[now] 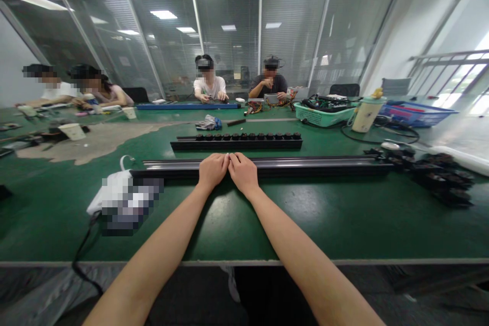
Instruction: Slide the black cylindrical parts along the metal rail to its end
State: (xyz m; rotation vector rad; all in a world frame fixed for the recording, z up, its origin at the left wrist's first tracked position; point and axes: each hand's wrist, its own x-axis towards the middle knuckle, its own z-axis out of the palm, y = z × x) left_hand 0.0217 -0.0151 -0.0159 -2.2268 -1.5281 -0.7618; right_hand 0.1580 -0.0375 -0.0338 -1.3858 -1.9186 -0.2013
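A long black rail [313,165] with a shiny inner channel lies across the green table. My left hand [213,169] and my right hand [243,170] meet over its left half, fingertips touching, both with fingers closed. Whatever lies between the fingers is hidden or too small to name. Just beyond them is a shorter black rail [237,145] carrying a row of several dark round parts. A pile of black parts [443,175] sits at the long rail's right end.
The green table [305,229] also bears a white cabled device [112,191] at left, a green basket [324,114], a yellowish bottle [367,114], a blue basket [416,112] and a crumpled cloth [208,123]. Several people sit across the far side.
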